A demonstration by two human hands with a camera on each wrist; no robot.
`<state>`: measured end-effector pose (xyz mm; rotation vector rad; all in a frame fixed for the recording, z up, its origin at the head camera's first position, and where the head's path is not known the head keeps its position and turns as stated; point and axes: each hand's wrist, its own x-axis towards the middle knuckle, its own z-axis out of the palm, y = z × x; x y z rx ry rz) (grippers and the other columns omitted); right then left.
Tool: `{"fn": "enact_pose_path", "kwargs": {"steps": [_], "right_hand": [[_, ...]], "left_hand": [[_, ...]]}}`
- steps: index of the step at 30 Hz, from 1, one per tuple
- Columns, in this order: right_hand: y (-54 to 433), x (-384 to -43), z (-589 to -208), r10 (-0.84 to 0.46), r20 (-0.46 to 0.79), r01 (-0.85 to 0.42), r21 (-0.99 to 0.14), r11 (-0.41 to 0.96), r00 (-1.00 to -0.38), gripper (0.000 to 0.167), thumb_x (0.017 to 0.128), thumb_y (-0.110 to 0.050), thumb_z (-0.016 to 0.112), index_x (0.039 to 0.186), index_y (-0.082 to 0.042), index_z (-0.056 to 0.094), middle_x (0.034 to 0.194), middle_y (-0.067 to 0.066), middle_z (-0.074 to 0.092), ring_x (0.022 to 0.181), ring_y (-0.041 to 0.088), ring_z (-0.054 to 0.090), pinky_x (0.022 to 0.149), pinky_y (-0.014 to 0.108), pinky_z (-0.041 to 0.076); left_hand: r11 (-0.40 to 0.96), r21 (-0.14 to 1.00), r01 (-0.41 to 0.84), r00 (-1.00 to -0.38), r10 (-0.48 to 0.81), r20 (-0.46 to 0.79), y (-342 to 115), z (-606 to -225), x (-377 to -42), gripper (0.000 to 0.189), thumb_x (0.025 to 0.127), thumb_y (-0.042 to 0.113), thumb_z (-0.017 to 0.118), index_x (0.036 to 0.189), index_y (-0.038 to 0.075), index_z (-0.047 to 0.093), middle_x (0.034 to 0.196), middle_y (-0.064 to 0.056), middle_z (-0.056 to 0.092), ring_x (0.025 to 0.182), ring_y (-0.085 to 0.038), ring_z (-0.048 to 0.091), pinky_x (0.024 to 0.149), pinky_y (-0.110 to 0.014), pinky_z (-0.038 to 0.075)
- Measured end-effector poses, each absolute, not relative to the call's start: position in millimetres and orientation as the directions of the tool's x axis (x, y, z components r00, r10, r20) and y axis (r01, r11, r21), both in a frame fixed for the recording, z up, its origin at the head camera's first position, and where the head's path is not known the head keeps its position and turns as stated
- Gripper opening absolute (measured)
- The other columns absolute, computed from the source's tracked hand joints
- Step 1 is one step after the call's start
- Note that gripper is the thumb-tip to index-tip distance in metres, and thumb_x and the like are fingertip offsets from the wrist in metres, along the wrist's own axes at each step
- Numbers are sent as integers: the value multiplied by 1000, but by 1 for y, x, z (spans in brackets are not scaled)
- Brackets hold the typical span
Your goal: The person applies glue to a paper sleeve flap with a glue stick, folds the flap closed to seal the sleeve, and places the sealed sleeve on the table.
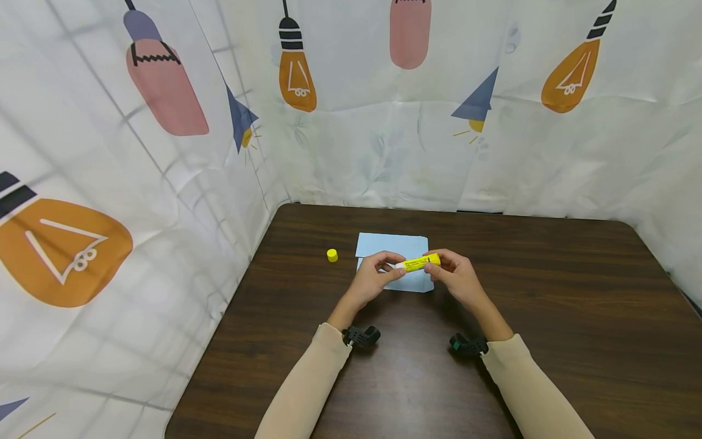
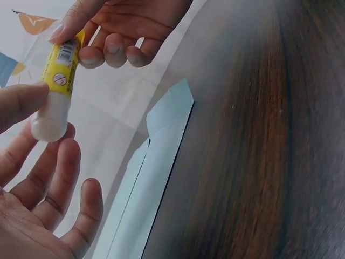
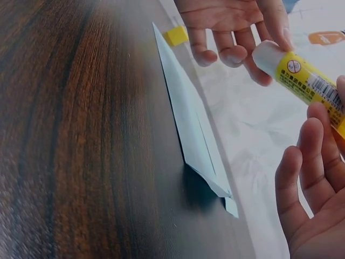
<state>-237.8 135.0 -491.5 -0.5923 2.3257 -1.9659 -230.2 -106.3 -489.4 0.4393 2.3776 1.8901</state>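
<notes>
A yellow glue stick (image 1: 420,263) with a white end is held level between both hands, above a light blue folded paper (image 1: 392,244). My left hand (image 1: 375,275) pinches it near the white end, thumb on the near side and fingertips behind. At the yellow end, thumb and fingers of my right hand (image 1: 455,280) grip the tube. The white end (image 2: 51,121) shows uncapped in the left wrist view. Flaps with angled corners stand a little off the table along the paper's edge, seen in the right wrist view.
The yellow cap (image 1: 332,255) stands on the dark wooden table (image 1: 548,292), left of the paper. White curtains (image 1: 351,152) printed with lamps hang behind the table and along its left side. A black band (image 1: 360,336) is on each wrist.
</notes>
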Motion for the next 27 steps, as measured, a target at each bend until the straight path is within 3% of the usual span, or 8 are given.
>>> {"fn": "enact_pose_path", "kwargs": {"steps": [6,12,21,27], "right_hand": [[136,-239,-492,-278,206,-245,-963,113,-938,29,100,-16,68,121,4,65,93,0,70,76,12,62,71,27,58],[137,-241,-494,-257,204,-247,-957,149,-945,30,99,-18,69,121,2,66,99,-3,67,78,13,62,71,27,59],[136,-242,-494,-254,175,-232,-948,219,-951,33,100,-12,67,128,4,63,110,15,63,80,17,62,72,26,58],[136,-243,-499,-247,187,-243,-945,218,-951,38,100,-16,68,132,3,62,110,16,64,78,19,63,71,21,57]], "left_hand": [[259,945,201,-964,222,144,-116,-489,-233,32,96,24,74,121,5,71,117,-8,72,92,-20,63,71,-27,51],[366,904,220,-968,195,156,-124,-490,-234,31,97,27,71,122,8,72,115,-3,73,94,-20,64,74,-31,54],[489,844,222,-968,214,131,-125,-493,-235,29,97,26,71,121,10,71,115,-6,72,96,-20,66,78,-33,56],[586,772,246,-961,251,116,-125,-492,-234,30,97,26,71,123,11,70,121,-8,70,107,-25,64,91,-41,54]]}}
